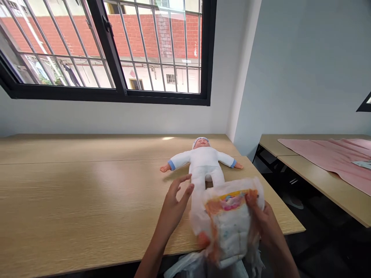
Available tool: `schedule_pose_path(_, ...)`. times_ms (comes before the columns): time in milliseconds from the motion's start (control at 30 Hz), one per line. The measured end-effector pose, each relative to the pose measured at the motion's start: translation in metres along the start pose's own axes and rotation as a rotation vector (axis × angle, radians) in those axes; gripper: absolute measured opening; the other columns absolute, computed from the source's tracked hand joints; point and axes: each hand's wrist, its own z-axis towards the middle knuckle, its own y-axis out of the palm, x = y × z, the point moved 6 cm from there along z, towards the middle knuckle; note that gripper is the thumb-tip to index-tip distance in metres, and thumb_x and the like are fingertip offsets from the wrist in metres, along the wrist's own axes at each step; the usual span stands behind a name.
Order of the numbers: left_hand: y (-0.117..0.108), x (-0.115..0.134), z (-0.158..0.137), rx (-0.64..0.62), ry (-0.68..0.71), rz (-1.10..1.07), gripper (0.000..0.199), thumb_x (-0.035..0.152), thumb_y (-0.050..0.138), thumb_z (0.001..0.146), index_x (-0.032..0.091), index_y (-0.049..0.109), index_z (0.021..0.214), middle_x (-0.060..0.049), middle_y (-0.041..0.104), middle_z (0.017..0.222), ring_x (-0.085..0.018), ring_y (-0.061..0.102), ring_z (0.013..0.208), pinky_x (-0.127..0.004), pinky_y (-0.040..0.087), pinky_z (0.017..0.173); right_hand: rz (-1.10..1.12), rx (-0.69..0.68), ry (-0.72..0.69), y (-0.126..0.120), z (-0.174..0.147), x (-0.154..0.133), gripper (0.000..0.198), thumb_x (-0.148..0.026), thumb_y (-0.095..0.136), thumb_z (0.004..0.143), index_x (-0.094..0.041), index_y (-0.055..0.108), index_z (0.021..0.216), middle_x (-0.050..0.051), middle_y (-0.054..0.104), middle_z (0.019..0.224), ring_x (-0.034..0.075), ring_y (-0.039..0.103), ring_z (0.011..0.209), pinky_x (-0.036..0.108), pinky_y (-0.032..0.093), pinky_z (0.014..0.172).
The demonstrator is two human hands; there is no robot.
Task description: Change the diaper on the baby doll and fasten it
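light: bright daylight from window (pixel 104 46)
glare: sheen on desk (pixel 87 193)
blur: diaper (pixel 232 224) soft
edges: wide-angle bend

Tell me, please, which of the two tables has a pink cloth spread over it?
The table on the right, across the gap, carries the pink cloth. The near table under the window has only a doll in white lying face up on it.
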Motion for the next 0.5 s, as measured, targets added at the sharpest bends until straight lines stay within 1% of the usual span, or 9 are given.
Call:
schedule_pose_path(67,0.000,-0.028,-0.016,0.110,-0.132,-0.128,0.045,0.047,0.065,0.077,0.026,0.056,0.116,-0.009,0.052,0.134,-0.028,0.040,0.131,-0.043,0.035,0.105,0.079,0.052,0.056,-0.013,-0.002,0.012,0.045,-0.046,0.079,0.064,-0.015,0.070,0.095,0.010,0.073,0.085,0.029,0.069,0.078,0.035,0.055,0.065)
schedule_pose_path(100,0.004,-0.042,-0.025,0.135,-0.214,-0.231,0.052,0.046,0.068,0.074,0.026,0.053,0.120,-0.010,0.049,0.136,-0.028,0.038,0.133,-0.041,0.038,0.103,0.107,0.063,0.074,-0.016,-0.003,0.018,0.046,-0.045,0.080,0.063,-0.015,0.070,0.097,0.010,0.073,0.088,0.029,0.069,0.083,0.035,0.056,0.068)
schedule_pose_path(167,0.018,-0.063,-0.044,0.121,-0.393,-0.459,0.059,0.042,0.073,0.071,0.025,0.050,0.123,-0.011,0.049,0.137,-0.027,0.041,0.132,-0.036,0.044,0.099,0.139,0.065,0.104,-0.014,-0.004,0.029,0.049,-0.043,0.081,0.062,-0.015,0.069,0.101,0.010,0.073,0.091,0.030,0.068,0.091,0.036,0.056,0.074)
schedule_pose_path(267,0.038,-0.074,-0.066,0.101,-0.594,-0.722,0.054,0.037,0.074,0.073,0.022,0.054,0.121,-0.010,0.059,0.128,-0.025,0.055,0.119,-0.031,0.049,0.093,0.181,0.062,0.132,-0.003,-0.005,0.042,0.055,-0.041,0.082,0.061,-0.015,0.066,0.108,0.010,0.073,0.094,0.030,0.067,0.097,0.037,0.057,0.079)
schedule_pose_path(300,0.044,-0.075,-0.071,0.070,-0.654,-0.793,0.052,0.036,0.073,0.074,0.020,0.055,0.120,-0.010,0.063,0.122,-0.025,0.059,0.114,-0.031,0.051,0.090,0.202,0.060,0.140,0.000,-0.005,0.045,0.057,-0.041,0.082,0.062,-0.016,0.065,0.110,0.010,0.073,0.095,0.030,0.066,0.098,0.038,0.057,0.080)
schedule_pose_path(333,0.052,-0.074,-0.076,0.011,-0.718,-0.871,0.050,0.037,0.071,0.076,0.018,0.056,0.120,-0.011,0.066,0.116,-0.025,0.062,0.108,-0.031,0.052,0.087,0.226,0.058,0.146,0.002,-0.006,0.046,0.058,-0.041,0.082,0.062,-0.016,0.064,0.112,0.010,0.073,0.096,0.030,0.066,0.098,0.039,0.057,0.081)
schedule_pose_path(400,0.068,-0.068,-0.082,-0.157,-0.816,-1.040,0.050,0.041,0.066,0.080,0.014,0.057,0.121,-0.011,0.070,0.106,-0.026,0.065,0.102,-0.034,0.053,0.086,0.271,0.047,0.168,0.003,-0.008,0.047,0.058,-0.042,0.081,0.063,-0.017,0.064,0.112,0.009,0.073,0.098,0.030,0.066,0.098,0.040,0.057,0.081)
schedule_pose_path(467,0.078,-0.059,-0.085,-0.275,-0.828,-1.182,0.052,0.046,0.060,0.083,0.015,0.056,0.125,-0.011,0.071,0.106,-0.025,0.065,0.102,-0.035,0.051,0.090,0.307,0.031,0.186,0.003,-0.012,0.047,0.056,-0.042,0.081,0.063,-0.017,0.064,0.111,0.010,0.072,0.098,0.031,0.066,0.099,0.040,0.057,0.082)
schedule_pose_path(500,0.081,-0.054,-0.084,-0.294,-0.809,-1.233,0.054,0.049,0.057,0.084,0.017,0.055,0.127,-0.010,0.071,0.107,-0.025,0.065,0.103,-0.035,0.050,0.091,0.326,0.023,0.192,0.002,-0.014,0.047,0.055,-0.043,0.080,0.064,-0.017,0.065,0.110,0.011,0.072,0.099,0.031,0.066,0.099,0.040,0.057,0.082)
